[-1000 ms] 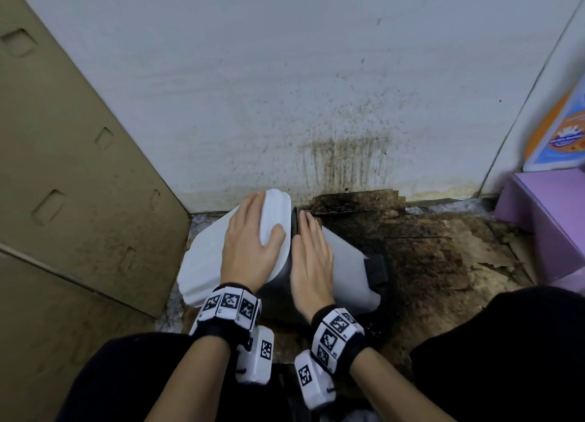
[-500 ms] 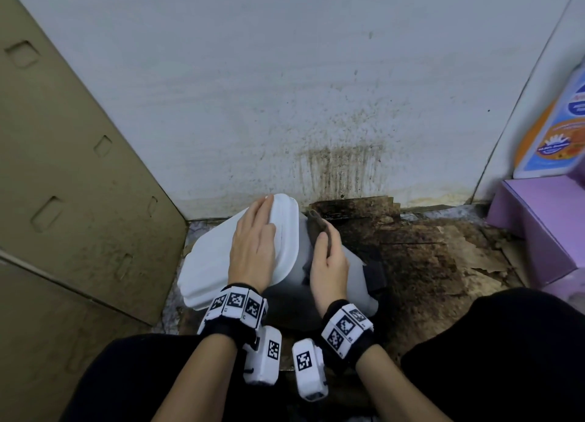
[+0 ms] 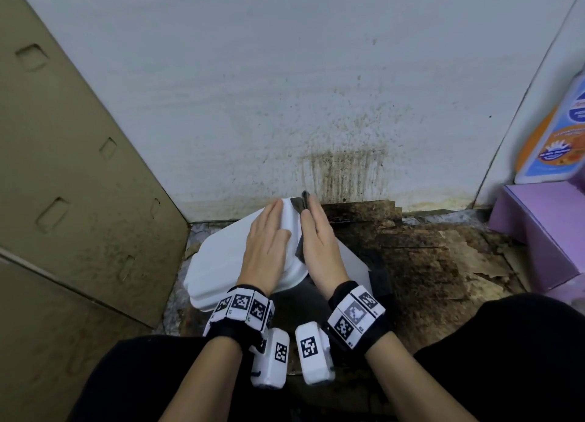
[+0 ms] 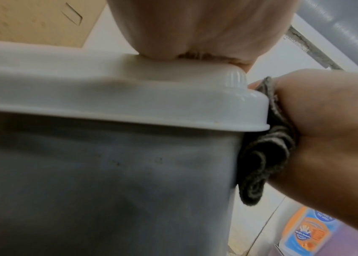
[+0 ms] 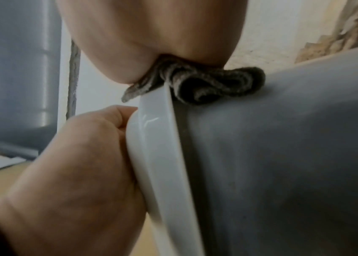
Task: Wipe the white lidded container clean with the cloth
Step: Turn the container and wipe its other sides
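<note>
The white lidded container [image 3: 221, 263] lies tilted on the floor with its lid [image 4: 130, 97] facing left and its grey-white body [image 5: 283, 155] to the right. My left hand [image 3: 266, 241] rests flat on the lid, fingers straight. My right hand [image 3: 316, 241] lies flat along the body just beside the lid rim [image 5: 156, 138]. It presses a dark grey cloth [image 3: 300, 201] against the container. In the wrist views the cloth [image 4: 261, 155] [image 5: 206, 81] shows bunched under that palm. Most of the cloth is hidden by the hand.
Cardboard panels [image 3: 79, 168] stand close on the left. A stained wall [image 3: 342, 168] is right behind the container. Dirty, torn flooring [image 3: 427, 263] spreads to the right. A purple box [image 3: 544, 225] and a bottle with an orange-blue label [image 3: 557, 137] sit at the right edge.
My right hand has slid with the cloth along the container's side, away from me toward the wall. The left hand has stayed on the lid.
</note>
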Motion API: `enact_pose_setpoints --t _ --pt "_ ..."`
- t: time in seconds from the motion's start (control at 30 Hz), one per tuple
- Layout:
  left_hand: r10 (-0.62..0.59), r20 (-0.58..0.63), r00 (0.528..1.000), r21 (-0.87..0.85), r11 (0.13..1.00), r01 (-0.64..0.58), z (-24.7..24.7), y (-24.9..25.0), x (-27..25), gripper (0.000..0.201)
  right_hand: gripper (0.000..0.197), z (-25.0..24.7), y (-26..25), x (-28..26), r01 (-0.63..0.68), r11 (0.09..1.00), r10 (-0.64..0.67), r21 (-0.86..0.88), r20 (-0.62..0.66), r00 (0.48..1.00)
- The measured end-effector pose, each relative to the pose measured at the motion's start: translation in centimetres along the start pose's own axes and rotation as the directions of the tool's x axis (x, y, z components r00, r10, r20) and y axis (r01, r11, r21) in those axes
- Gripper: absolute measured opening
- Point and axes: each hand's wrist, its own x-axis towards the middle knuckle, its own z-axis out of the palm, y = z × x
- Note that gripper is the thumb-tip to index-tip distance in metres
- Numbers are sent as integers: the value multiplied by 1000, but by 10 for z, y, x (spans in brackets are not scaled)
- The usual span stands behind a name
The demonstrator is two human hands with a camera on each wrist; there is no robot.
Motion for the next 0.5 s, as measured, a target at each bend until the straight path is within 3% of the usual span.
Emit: enact_pose_setpoints --t 0.13,0.27,0.4,0.5 --pt "44 -21 999 77 996 -42 -1 -14 6 62 52 6 7 -11 31 993 -31 -114 0 1000" --pt "281 87 956 335 895 -293 -1 -36 15 26 51 24 17 -46 81 987 -99 -138 -132 986" --pt "289 46 956 331 898 -288 -2 -26 10 21 51 28 20 -47 92 986 -112 -139 -147 983" --pt "139 19 990 209 968 -140 -3 -22 9 49 52 14 13 -28 60 991 -67 -117 -52 996"
